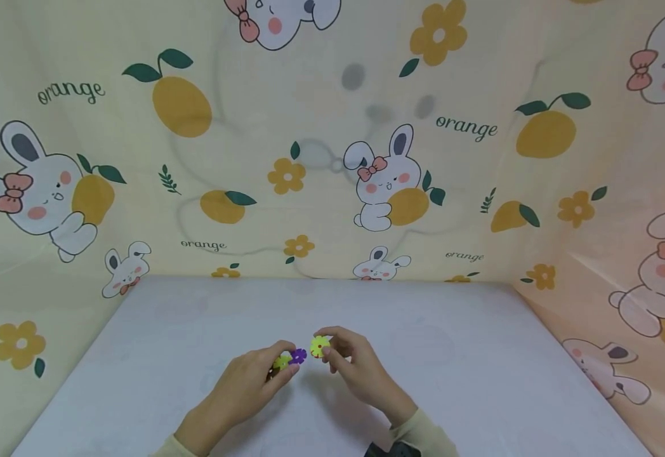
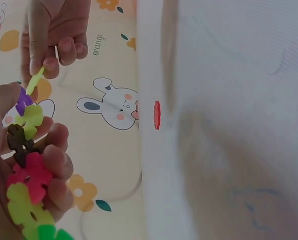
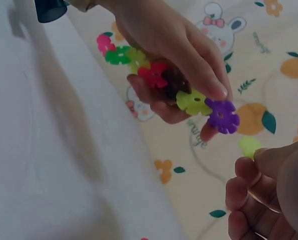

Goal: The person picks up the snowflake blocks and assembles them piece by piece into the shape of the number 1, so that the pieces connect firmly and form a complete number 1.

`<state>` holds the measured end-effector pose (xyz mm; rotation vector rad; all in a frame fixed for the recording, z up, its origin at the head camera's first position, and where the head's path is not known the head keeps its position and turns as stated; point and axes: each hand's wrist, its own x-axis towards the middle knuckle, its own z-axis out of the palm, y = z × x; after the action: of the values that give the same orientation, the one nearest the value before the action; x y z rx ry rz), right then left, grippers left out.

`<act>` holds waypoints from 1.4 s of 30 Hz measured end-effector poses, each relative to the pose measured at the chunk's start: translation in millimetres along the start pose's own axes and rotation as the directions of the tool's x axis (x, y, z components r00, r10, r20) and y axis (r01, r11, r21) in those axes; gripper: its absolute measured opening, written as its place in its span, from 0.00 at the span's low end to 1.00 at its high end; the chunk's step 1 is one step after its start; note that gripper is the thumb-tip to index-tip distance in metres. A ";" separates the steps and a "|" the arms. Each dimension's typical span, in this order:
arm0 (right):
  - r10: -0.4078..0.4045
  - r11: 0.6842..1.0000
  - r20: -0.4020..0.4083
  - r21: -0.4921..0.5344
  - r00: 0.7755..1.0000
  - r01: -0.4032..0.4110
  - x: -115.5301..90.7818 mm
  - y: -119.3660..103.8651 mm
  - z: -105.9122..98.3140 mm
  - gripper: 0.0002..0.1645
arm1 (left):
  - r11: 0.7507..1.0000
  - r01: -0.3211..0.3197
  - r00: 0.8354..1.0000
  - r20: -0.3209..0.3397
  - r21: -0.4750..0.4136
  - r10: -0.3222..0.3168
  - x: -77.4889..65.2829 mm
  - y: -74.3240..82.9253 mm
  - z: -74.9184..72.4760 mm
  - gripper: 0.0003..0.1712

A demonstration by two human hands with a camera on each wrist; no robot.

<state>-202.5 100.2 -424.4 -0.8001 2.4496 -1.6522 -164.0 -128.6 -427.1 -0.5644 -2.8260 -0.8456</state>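
My left hand (image 1: 247, 381) grips a chain of interlocked flower-shaped plastic discs. At its free end a purple disc (image 3: 222, 116) sits between thumb and fingers, joined to a yellow-green disc (image 3: 194, 102). Further down the chain come a dark brown disc (image 2: 21, 144), a red one (image 2: 30, 176), another yellow-green one (image 2: 28, 207), a green one (image 3: 117, 55) and a pink one (image 3: 105, 44). Between thumb and fingertips, my right hand (image 1: 361, 368) pinches a single yellow-green disc (image 1: 319, 346). It is held a short gap away from the purple end, above the table.
A red disc (image 2: 157, 115) appears by itself against the white tabletop (image 1: 481, 381) in the left wrist view. Behind the table hangs a cloth backdrop (image 1: 309, 216) printed with rabbits, oranges and flowers, and it continues down both sides.
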 end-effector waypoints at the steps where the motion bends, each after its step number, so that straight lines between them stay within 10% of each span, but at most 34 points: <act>1: -0.012 1.000 0.001 0.002 1.000 0.012 0.0 -0.1 0.7 0.16 | 1.000 0.000 1.000 0.000 -0.005 0.000 0.2 0.0 0.2 0.16; 42: -0.120 0.989 -0.051 -0.098 0.992 0.114 -7.9 -9.7 13.7 0.17 | 0.973 0.003 0.998 0.061 -0.231 0.011 -0.4 1.6 -4.1 0.14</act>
<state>-187.4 89.6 -423.3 -0.9392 2.5833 -1.6277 -162.9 -129.8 -423.0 -0.6362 -2.7981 -1.1862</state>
